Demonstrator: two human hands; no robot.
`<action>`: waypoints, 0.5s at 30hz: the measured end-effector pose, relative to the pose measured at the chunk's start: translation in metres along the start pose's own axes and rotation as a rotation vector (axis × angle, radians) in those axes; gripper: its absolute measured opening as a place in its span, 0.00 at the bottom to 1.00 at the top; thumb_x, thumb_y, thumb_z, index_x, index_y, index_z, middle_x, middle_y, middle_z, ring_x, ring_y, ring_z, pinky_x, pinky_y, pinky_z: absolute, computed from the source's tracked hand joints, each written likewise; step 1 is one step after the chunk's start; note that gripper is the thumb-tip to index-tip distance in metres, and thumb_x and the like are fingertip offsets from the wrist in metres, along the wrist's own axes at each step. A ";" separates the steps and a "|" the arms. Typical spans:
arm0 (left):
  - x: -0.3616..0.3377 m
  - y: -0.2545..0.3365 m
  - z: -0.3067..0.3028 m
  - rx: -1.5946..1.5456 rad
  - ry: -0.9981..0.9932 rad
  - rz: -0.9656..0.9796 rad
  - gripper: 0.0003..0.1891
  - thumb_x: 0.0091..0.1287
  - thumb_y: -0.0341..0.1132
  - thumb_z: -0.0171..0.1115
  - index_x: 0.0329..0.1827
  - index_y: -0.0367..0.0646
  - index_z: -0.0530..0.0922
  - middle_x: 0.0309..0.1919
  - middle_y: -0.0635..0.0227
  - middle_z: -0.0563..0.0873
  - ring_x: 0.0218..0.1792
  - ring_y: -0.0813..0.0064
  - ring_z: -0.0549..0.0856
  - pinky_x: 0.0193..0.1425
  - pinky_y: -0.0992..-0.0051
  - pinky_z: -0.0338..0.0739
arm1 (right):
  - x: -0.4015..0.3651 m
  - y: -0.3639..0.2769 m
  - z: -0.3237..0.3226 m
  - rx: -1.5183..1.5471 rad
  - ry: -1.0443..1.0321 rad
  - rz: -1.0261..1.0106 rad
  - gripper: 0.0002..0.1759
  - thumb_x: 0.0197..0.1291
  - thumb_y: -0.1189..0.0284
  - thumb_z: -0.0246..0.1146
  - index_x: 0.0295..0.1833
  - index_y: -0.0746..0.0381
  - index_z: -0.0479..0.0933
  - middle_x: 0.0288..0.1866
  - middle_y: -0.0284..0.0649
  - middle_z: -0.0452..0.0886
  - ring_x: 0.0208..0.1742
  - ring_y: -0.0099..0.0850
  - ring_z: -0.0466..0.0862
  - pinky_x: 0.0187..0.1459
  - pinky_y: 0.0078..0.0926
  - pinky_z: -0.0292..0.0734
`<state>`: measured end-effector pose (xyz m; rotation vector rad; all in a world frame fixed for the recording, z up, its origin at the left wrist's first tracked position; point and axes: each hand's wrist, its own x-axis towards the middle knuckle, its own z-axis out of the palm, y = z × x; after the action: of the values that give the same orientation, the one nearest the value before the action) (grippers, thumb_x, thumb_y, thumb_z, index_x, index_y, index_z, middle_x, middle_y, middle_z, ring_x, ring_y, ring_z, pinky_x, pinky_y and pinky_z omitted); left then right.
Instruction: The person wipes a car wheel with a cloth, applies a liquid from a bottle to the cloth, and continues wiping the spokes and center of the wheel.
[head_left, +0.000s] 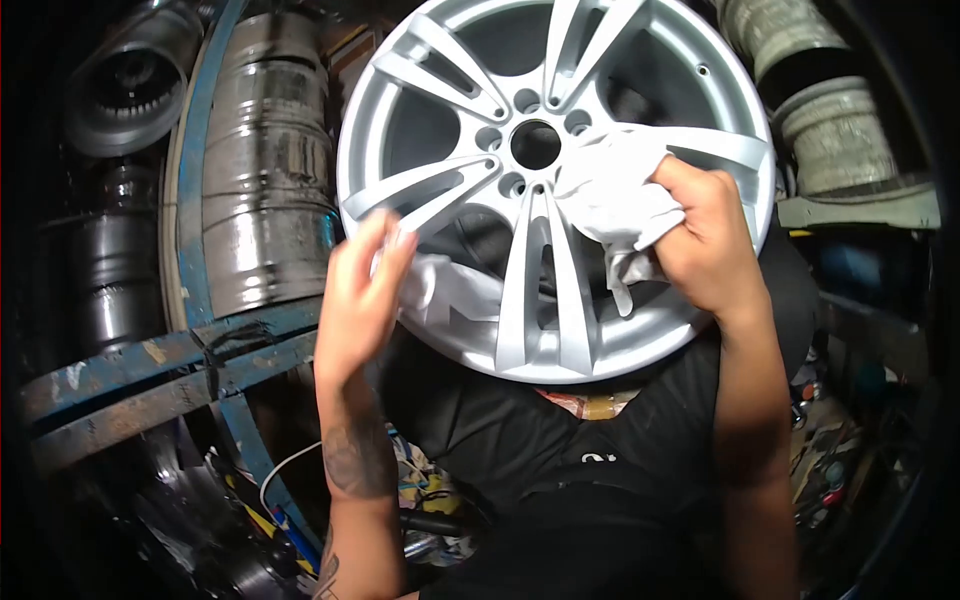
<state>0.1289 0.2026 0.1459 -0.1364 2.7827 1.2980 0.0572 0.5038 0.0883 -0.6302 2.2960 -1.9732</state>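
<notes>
A silver alloy wheel (pixel 547 345) with paired spokes rests tilted over my lap, its round centre hole facing me. My right hand (pixel 705 235) is closed around a crumpled white cloth (pixel 615 190). The cloth lies against the spokes just right of the hub, and part of it hangs down between them. At the wheel's lower left edge is my left hand (pixel 362 295), slightly blurred. Its fingers point upward and stand apart from the thumb. Whether it touches the rim is hard to make out.
Stacked metal wheel barrels (pixel 265 160) stand on the left behind a blue metal frame (pixel 130 370). More worn barrels (pixel 835 140) sit at the upper right. Cluttered small items (pixel 825 470) lie low on the right. A pale cable (pixel 285 455) curves at lower left.
</notes>
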 end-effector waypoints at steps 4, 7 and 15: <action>0.081 -0.019 0.027 0.051 -0.087 0.053 0.16 0.76 0.46 0.63 0.41 0.39 0.80 0.19 0.62 0.78 0.22 0.74 0.80 0.29 0.68 0.72 | 0.001 0.002 0.001 0.049 -0.099 0.113 0.17 0.66 0.77 0.55 0.55 0.70 0.83 0.44 0.51 0.91 0.39 0.41 0.92 0.43 0.29 0.83; 0.096 -0.032 0.059 0.334 -0.140 0.229 0.13 0.76 0.44 0.62 0.44 0.42 0.83 0.23 0.64 0.84 0.26 0.66 0.83 0.36 0.66 0.77 | -0.006 0.012 0.001 0.371 0.156 0.247 0.19 0.70 0.72 0.54 0.57 0.73 0.82 0.49 0.54 0.89 0.47 0.43 0.90 0.49 0.34 0.84; 0.080 -0.030 0.062 0.158 -0.206 0.266 0.14 0.74 0.45 0.62 0.47 0.43 0.85 0.23 0.56 0.86 0.30 0.51 0.87 0.38 0.57 0.79 | 0.026 0.041 0.007 0.755 -0.068 0.525 0.22 0.74 0.56 0.59 0.53 0.66 0.78 0.33 0.43 0.83 0.29 0.33 0.80 0.38 0.36 0.77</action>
<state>0.0537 0.2272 0.0756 0.3655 2.7762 1.0591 0.0242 0.4926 0.0540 -0.0172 1.2944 -2.2195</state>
